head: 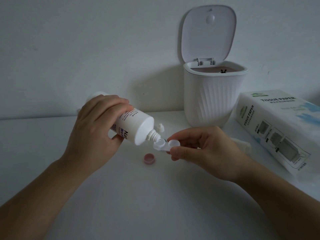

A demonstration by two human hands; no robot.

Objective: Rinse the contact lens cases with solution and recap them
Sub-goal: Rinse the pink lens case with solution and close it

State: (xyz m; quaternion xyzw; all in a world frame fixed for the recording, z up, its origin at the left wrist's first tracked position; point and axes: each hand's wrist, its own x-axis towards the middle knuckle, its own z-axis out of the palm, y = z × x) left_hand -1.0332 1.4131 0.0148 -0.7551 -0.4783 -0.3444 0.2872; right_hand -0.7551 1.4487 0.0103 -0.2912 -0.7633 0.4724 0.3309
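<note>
My left hand [97,125] grips a white solution bottle [136,125], tipped down to the right with its nozzle over one well of a white contact lens case [161,145]. My right hand [204,148] pinches the case at its right end, just above the table. Both wells are uncapped. A pink cap [149,158] lies open side up on the table below the case. The bottle's small white cap [160,128] stands on the table behind the nozzle.
A white ribbed bin [213,99] with its lid raised stands at the back, right of centre. A tissue paper pack [284,129] lies at the right. A crumpled tissue [242,144] sits behind my right hand. The white table [138,196] meets a wall.
</note>
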